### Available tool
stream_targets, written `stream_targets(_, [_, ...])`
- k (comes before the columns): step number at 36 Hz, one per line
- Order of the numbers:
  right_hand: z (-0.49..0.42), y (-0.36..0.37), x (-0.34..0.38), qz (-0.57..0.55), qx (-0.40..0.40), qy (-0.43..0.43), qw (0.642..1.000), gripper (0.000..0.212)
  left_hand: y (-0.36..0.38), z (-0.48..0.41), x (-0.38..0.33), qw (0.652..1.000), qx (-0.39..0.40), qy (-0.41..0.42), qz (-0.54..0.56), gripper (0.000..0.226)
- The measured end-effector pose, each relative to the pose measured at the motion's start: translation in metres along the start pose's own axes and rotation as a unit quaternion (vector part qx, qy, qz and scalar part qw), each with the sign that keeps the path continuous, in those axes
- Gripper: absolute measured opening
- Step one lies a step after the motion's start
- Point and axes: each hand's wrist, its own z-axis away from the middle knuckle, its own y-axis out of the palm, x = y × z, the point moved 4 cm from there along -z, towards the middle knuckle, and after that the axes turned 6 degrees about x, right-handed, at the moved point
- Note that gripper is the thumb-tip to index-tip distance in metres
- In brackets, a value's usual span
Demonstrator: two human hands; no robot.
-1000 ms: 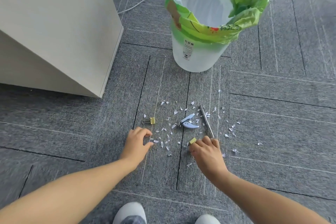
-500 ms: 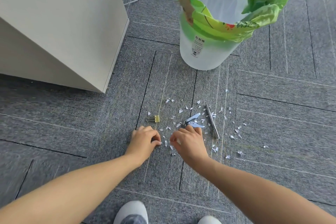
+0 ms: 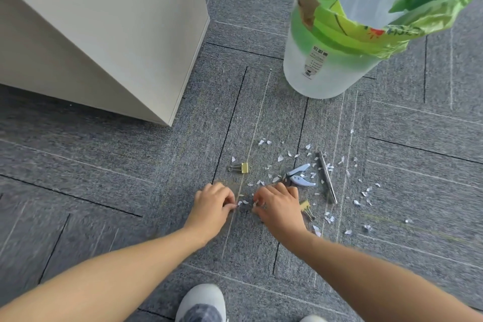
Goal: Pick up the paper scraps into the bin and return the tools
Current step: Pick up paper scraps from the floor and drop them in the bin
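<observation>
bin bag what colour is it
The bin bag is bright green, with yellow and some red print on the folded-over rim. It shows in the head view.

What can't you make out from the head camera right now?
Head view only:
- Inside of the bin: cut off by the top edge and screened by its green liner.
- Fingertips of the left hand and right hand: hidden under the backs of the hands, so whether they pinch anything is unclear.
- Paper scraps: too small and blurred to count.
</observation>
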Motion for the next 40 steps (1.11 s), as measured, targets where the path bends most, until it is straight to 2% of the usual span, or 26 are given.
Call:
stream_targets(9, [0.005,-0.004,0.0,0.001,0.001,-0.012,1.0,0.01,-0.005,-0.008,-0.01,1.0,0.004,0.02,0.012,0.025])
stream_targets(18, [0.02,-0.035,-0.027,-0.053,-0.079,0.041,0.995,0.008,-0.006,-0.032,-0.036,0.997,0.029,0.074,-0.012,0.06])
stream_targets(22, [0.025,-0.04,-0.034,-0.06,-0.092,0.044,0.993,0.007,-0.005,-0.04,-0.043,0.979,-0.007,0.146,-0.141,0.055])
stream_targets(25, [0.029,-0.041,-0.037,-0.062,-0.096,0.047,0.992,0.007,-0.001,-0.042,-0.042,0.966,-0.029,0.176,-0.186,0.048])
stream_targets(31, [0.036,-0.037,-0.044,-0.066,-0.094,0.057,0.992,0.011,0.009,-0.027,-0.031,0.941,-0.042,0.237,-0.239,0.048])
stream_targets(33, [0.037,-0.036,-0.045,-0.072,-0.094,0.056,0.991,0.01,0.009,-0.021,-0.028,0.944,-0.043,0.229,-0.233,0.047])
stream_targets(37, [0.037,-0.036,-0.045,-0.072,-0.083,0.055,0.992,0.009,0.007,-0.019,-0.024,0.971,-0.026,0.139,-0.194,0.054])
stream_targets(40, [0.037,-0.037,-0.044,-0.074,-0.079,0.053,0.993,0.008,0.005,-0.022,-0.025,0.978,-0.021,0.102,-0.18,0.06])
